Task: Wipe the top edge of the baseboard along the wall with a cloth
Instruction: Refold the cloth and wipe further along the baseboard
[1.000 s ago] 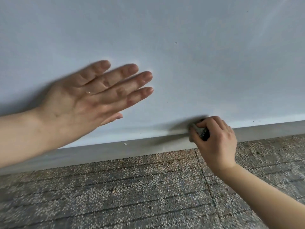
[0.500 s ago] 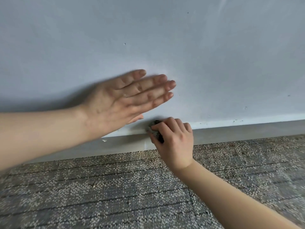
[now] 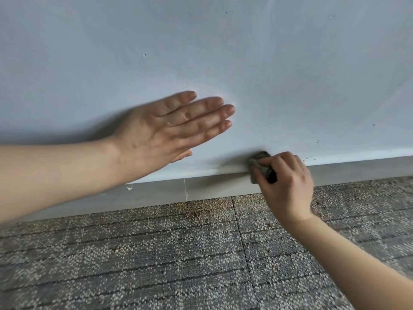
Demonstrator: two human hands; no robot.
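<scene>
My right hand (image 3: 288, 182) clutches the soft, bunched cloth (image 3: 259, 159) on the baseboard (image 3: 156, 193) top edge, right of my flat, relaxed left hand (image 3: 169, 130) on the wall (image 3: 201, 52), light stuff, best gripped wadded.

I am holding my left hand (image 3: 165, 130) out flat, fingers straight and close together, pointing to the right, its back facing me and the forearm reaching in from the left. My right hand (image 3: 288, 182) is curling its fingers tight around a cloth (image 3: 259, 158), knuckles up, the forearm stretching in from the lower right.
</scene>
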